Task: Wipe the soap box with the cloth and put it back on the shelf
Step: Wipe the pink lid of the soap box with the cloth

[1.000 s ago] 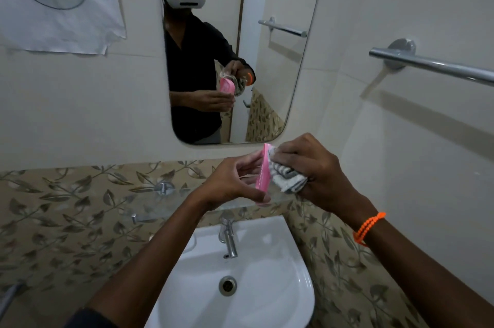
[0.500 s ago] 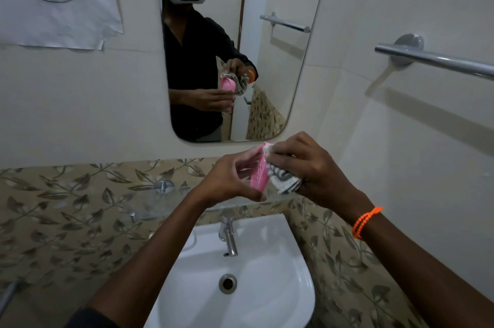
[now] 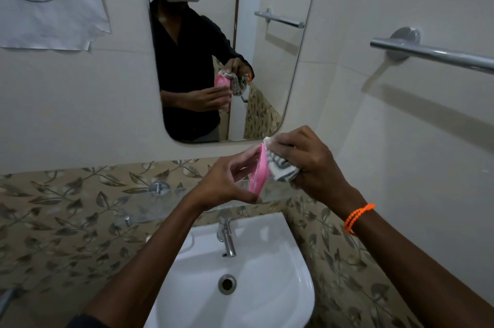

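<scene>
A pink soap box (image 3: 258,171) stands on edge in front of me above the sink, gripped by my left hand (image 3: 227,183) with the thumb under its lower end and the fingers behind it. My right hand (image 3: 307,162) holds a bunched grey-and-white striped cloth (image 3: 280,166) pressed against the box's right face. A glass shelf (image 3: 160,207) on metal pegs runs along the leaf-patterned tiles just below and behind my hands. The mirror shows the same grip from the other side.
A white sink (image 3: 267,287) with a chrome tap (image 3: 227,236) lies below my hands. The mirror (image 3: 280,60) hangs on the wall ahead. A chrome towel rail (image 3: 433,55) juts out on the right wall. A paper sheet (image 3: 48,1) hangs upper left.
My right hand with the cloth has slid slightly up the box's face. The box has tilted a little, its top leaning right. Both hands stay in place over the sink.
</scene>
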